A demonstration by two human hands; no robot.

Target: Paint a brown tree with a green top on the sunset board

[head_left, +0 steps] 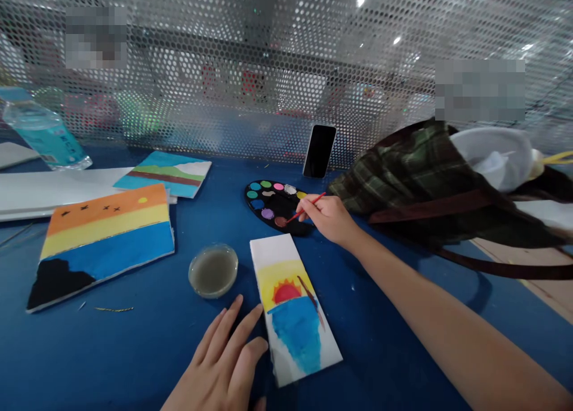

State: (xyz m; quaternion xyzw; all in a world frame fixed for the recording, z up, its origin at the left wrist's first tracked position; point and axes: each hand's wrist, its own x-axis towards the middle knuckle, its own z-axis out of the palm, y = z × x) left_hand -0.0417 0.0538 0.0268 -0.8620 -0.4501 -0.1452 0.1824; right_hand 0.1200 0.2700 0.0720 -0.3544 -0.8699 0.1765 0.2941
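Near the centre of the frame, a red paintbrush (294, 216) meets brown paint (280, 222)

At the upper left, a water bottle (45, 133) with a blue label leans on the blue table (134, 357). Below it, at the left, lies a seascape painting (107, 244) banded orange, yellow and blue, with a black patch in its lower corner; a landscape painting (163, 175) in blue, green and brown lies just behind. Left of centre is a clear bowl (191, 275) of murky grey water. At the lower centre, the left hand (219, 357) is empty, its fingers apart, with fingertips at the left edge of a narrow canvas (264, 250). That canvas shows a red sun, yellow sky, blue water and a brown stroke on the right. Beyond it sits a black oval palette (286, 206) of paints, with a smartphone (319, 151) propped upright behind. Right of centre, the right hand (329, 217) is closed around the paintbrush, its tip at the palette's brown well. At the right edge slumps a dark plaid bag (416, 166).
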